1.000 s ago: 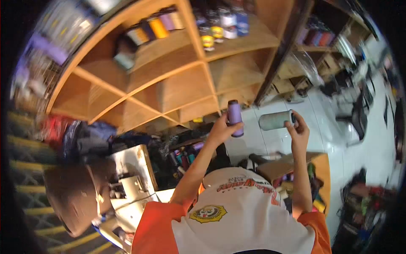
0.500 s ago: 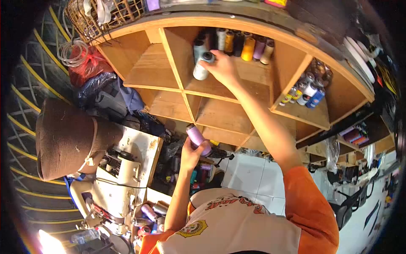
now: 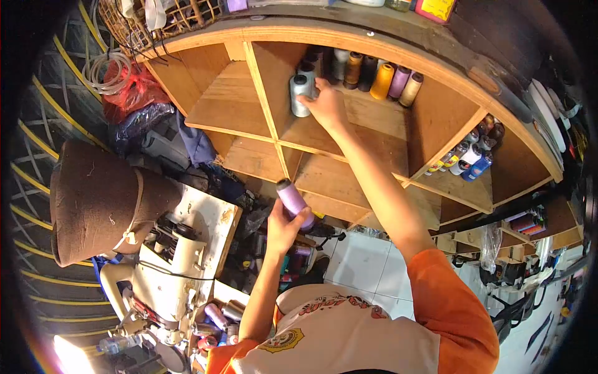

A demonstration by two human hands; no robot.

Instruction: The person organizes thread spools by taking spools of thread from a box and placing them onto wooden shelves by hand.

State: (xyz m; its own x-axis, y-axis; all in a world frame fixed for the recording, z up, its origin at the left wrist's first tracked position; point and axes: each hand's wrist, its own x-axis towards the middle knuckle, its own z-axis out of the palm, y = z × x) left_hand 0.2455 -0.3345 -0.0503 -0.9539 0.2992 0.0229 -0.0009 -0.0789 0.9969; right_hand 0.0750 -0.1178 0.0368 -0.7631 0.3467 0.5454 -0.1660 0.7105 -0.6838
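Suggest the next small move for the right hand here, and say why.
Probably ease the right hand back from the pale blue spool: it stands upright in the shelf compartment, the hand looks open beside it, and the left hand holds a purple spool.

Pale shirt point(image 3: 355, 344) with short, plain orange sleeves point(image 3: 455, 305), red and dark lettering point(image 3: 342, 305) across the front, yellow scalloped badge point(image 3: 283, 340) on the left chest — forearms point(image 3: 387, 194) bare

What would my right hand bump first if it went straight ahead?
Your right hand would probably meet the pale blue spool just ahead; depth is unclear, so they may already touch.
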